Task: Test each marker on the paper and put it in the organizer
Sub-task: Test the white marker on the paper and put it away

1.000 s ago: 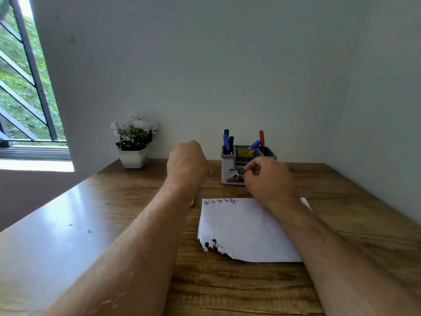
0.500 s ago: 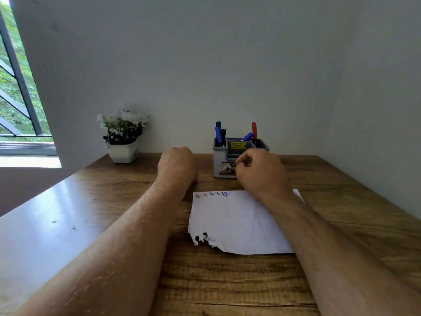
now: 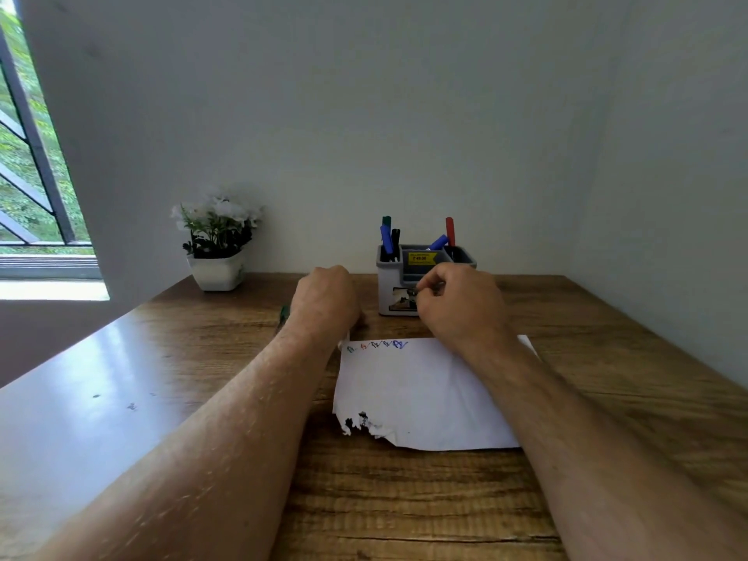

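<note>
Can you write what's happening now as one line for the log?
left hand: grips green marker | right hand: pinches small dark thing, unclear | grey-white plastic organizer: five markers | white torn paper: scribbles

A wooden bench (image 3: pixel 404 500) with a glossy, light-reflecting left part stands against a pale wall. On it lies a white sheet of paper (image 3: pixel 425 394), its near-left corner torn and stained dark, with a row of small coloured scribbles along its far edge. Behind the paper stands a grey-and-white organizer (image 3: pixel 394 285) holding markers. Far left, by the wall, sits a white pot of white flowers (image 3: pixel 217 273).
</note>
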A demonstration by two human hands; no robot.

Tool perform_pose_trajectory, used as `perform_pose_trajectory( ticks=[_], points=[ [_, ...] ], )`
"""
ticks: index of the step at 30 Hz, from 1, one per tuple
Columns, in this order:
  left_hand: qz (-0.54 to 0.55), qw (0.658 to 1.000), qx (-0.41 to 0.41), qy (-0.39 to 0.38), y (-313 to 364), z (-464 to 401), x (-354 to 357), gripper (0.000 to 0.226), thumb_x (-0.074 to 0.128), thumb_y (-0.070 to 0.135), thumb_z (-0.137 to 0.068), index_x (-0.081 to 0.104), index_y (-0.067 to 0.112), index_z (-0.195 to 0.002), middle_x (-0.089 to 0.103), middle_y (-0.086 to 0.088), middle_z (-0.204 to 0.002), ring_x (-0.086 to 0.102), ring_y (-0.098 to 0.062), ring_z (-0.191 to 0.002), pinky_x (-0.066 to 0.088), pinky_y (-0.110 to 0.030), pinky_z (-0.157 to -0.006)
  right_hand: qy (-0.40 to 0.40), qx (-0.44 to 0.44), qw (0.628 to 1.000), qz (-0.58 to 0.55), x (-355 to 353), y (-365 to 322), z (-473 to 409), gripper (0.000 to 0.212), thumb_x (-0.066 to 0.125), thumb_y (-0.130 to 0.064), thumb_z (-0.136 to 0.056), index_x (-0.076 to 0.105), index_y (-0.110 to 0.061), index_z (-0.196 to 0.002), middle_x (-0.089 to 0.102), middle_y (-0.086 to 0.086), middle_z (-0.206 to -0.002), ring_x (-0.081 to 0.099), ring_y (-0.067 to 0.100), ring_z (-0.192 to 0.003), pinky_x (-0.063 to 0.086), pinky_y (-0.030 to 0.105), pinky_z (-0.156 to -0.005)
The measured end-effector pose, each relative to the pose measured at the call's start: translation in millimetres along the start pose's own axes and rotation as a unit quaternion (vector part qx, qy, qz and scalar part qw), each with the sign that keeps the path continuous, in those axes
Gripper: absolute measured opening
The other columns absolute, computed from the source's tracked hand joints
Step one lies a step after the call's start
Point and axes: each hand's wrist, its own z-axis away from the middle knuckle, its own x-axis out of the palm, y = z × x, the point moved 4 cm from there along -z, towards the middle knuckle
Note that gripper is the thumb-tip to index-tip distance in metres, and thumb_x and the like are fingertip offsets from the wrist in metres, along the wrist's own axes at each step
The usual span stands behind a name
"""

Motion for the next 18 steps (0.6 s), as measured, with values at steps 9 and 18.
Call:
perform_pose_trajectory(
  ticks=[9, 18],
  points=[
    [0.112, 0.993, -0.021, 0.026, 1.8, 2.6, -3.8, 0.016, 0.067, 0.021, -0.089, 0.055, 0.012, -0.095, 0.060, -0.007, -0.086, 0.059, -0.023, -0.078, 0.052, -0.033, -0.068, -0.001, 0.008, 1.000, -0.006, -0.9, 0.8, 1.0, 0.010, 0.063, -0.022, -0.091, 0.069, -0.020, -0.099, 0.070, -0.001, -0.092, 0.065, 0.012, -0.082, 0.060, 0.033, -0.078],
    [0.298, 0.931, 0.037, 0.208, 7.5, 10.9, -31.4, 0.045, 0.067, 0.028, -0.090, 0.057, 0.016, -0.133, 0.073, -0.001, -0.109, 0.067, -0.013, -0.097, 0.044, -0.022, -0.083, -0.016, 0.013, 1.000, -0.010, -2.4, -2.6, 1.2, 0.015, 0.062, -0.022, -0.093, 0.069, -0.020, -0.106, 0.071, 0.001, -0.102, 0.066, 0.013, -0.090, 0.059, 0.034, -0.085]
  ],
)
